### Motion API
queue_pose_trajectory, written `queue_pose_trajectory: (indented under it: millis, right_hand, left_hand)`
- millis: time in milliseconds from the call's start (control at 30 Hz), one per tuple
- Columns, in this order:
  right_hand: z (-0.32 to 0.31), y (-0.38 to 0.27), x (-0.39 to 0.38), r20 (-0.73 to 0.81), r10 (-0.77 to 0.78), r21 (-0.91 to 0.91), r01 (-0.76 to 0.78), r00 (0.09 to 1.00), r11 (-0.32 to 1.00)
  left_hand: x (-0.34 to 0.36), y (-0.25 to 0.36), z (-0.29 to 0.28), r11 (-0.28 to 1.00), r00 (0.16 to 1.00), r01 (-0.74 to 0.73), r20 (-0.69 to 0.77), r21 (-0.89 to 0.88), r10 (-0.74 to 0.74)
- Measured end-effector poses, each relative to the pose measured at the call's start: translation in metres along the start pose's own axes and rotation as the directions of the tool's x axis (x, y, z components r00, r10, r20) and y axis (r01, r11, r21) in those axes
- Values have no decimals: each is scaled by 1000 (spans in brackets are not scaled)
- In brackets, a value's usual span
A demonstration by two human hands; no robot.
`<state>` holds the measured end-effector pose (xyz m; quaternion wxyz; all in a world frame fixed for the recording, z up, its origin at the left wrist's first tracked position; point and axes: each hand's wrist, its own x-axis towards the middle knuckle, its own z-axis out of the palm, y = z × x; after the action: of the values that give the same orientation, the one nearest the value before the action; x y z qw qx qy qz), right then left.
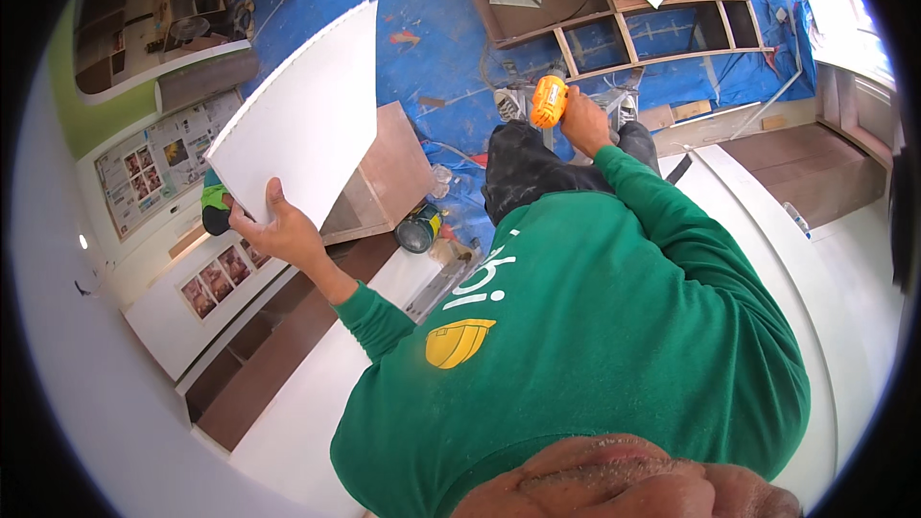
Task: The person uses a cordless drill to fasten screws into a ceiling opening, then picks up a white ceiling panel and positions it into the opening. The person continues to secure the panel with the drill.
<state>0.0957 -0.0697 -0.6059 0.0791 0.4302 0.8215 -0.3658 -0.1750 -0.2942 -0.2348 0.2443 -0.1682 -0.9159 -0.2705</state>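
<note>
My left hand [278, 226] grips the lower edge of a large white panel [305, 105], thumb on its face. The panel is held up at a tilt, with a rough, chipped-looking long edge. A green and black object [214, 209] shows just beside my left fingers, partly behind the panel; its kind is unclear. Lower down in front of me, my right hand [583, 123] is wrapped round an orange power drill [549, 102]. The drill's grey front end points away from me, toward the floor.
Blue sheeting [432, 48] covers the floor. Ahead lies an open wooden cabinet frame [585, 24] bearing paper and tools. A wooden box [395, 168] stands by the panel, near a dark round can [418, 228]. Newspaper [173, 158] covers part of the left side.
</note>
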Motion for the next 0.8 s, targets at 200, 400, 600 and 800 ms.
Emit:
queue_pose_trajectory:
  millis: [200, 400, 600, 800]
  right_hand:
    - [-3, 5, 6, -39, -1, 19, 2, 999, 1000]
    - [-4, 9, 1, 54, -33, 5, 33, 998, 999]
    - [-38, 9, -3, 83, -256, -107, 264, 963, 959]
    - [-101, 15, -60, 223, -579, -45, 601, 784, 798]
  left_hand:
    - [11, -52, 49, 977, 1000, 11, -3, -214, -12]
    - [10, -59, 54, 991, 999, -22, 25, -131, 25]
    - [-14, -65, 57, 998, 997, -66, 47, -20, 67]
    - [-39, -67, 57, 997, 995, -37, 89, -71, 43]
